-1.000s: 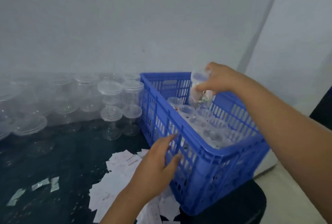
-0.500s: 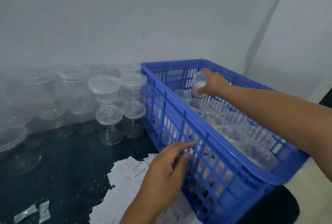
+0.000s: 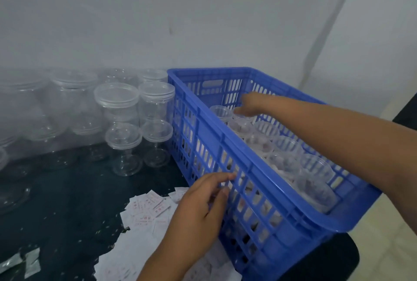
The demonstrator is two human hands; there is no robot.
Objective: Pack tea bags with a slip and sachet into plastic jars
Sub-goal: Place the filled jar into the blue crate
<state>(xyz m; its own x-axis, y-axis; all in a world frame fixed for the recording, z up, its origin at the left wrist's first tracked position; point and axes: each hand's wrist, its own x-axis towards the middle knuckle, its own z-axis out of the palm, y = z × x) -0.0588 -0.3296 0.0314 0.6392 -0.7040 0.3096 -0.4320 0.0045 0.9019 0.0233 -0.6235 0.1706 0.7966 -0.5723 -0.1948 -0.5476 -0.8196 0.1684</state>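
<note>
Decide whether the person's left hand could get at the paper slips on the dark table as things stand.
Probably yes. The left hand rests its fingers on the outer wall of the blue crate, holding nothing, and the slips lie uncovered right beside and under it.

jar [image 3: 241, 118] lowered, set in crate [image 3: 203, 109]; right hand [image 3: 252, 104] seemingly letting go

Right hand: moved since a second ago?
Yes. The right hand dropped from above the blue crate rim to inside it, at the tops of the jars near its far wall.
</note>
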